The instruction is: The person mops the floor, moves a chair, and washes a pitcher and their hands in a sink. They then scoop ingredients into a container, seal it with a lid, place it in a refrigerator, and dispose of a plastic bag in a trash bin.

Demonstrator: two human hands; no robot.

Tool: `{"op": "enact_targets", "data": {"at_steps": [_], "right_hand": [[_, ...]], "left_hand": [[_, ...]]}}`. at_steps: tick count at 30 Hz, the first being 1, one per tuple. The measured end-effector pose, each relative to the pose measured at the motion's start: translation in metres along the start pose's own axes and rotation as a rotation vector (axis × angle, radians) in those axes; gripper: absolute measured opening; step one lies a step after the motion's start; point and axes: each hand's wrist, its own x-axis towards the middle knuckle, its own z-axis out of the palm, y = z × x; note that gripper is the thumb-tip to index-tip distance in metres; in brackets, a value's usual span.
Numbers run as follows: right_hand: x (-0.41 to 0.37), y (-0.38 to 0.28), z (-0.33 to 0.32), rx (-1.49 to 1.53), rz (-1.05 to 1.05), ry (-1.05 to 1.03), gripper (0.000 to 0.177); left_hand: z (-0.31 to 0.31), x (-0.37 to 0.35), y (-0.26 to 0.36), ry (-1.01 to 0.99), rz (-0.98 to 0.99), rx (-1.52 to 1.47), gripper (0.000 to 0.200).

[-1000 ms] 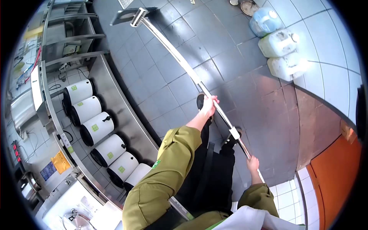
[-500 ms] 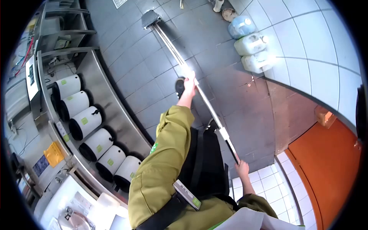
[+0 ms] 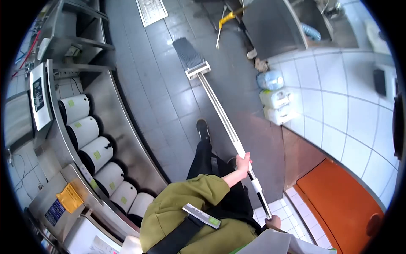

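A mop [image 3: 219, 108] with a long white and silver handle slants across the head view. Its dark grey ribbed pad [image 3: 187, 51] extends beyond a white frame on the tiled floor. My left hand [image 3: 242, 164] is wrapped round the handle at the lower end of its white section. Lower down, near my body, my right hand [image 3: 274, 222] is closed round the handle's end, partly hidden by the sleeve and apron.
Several white cylinders with black ends [image 3: 96, 153] lie on a steel shelf at left. Clear jugs [image 3: 277, 98] line the right wall by an orange panel [image 3: 338, 203]. A yellow-and-white object [image 3: 227, 19] and a shoe [image 3: 252, 54] appear ahead. A floor drain cover [image 3: 151, 10] is at top.
My left hand has drawn back towards my body and my right hand. The mop head has come nearer, its pad now showing long and flat. The view has shifted forward.
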Motion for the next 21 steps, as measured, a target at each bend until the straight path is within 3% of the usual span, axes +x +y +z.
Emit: {"op": "enact_targets", "data": {"at_steps": [2,3,4,7,8,9,12,17,20,21], "right_hand": [[-0.038,-0.030,-0.061,-0.039,-0.031,0.066,0.029],[-0.046,-0.029,-0.085,-0.213,-0.108,0.104,0.031],[-0.067,-0.043,-0.122,-0.127,-0.099,0.162,0.034],[-0.128,-0.086,-0.229,-0.083,-0.338,0.648,0.038],[-0.152,-0.110,-0.262,-0.082,-0.331,0.667,0.035],[-0.167,-0.130,-0.286,-0.140,-0.482,0.820,0.031],[-0.195,-0.173,-0.337,-0.281,-0.506,0.748,0.025],[-0.180,-0.222,-0.430,-0.341,-0.489,0.855,0.025],[-0.191,-0.268,-0.515,-0.407,-0.426,1.171,0.029],[-0.201,-0.290,-0.546,-0.496,-0.537,1.375,0.031]], "left_hand": [[0.008,-0.011,0.041,-0.098,-0.041,-0.029,0.023],[0.017,-0.015,0.059,-0.164,-0.047,-0.090,0.023],[0.026,-0.023,0.076,-0.229,-0.058,-0.147,0.024],[0.063,-0.050,0.172,-0.410,-0.069,-0.226,0.018],[0.072,-0.045,0.203,-0.516,-0.136,-0.324,0.016],[0.075,-0.056,0.241,-0.548,-0.125,-0.325,0.015],[0.090,-0.005,0.317,-0.501,0.125,-0.428,0.021],[0.118,0.005,0.427,-0.623,-0.008,-0.279,0.028],[0.162,-0.014,0.513,-0.680,-0.050,-0.145,0.028],[0.179,-0.018,0.548,-0.700,-0.056,-0.152,0.027]]}}
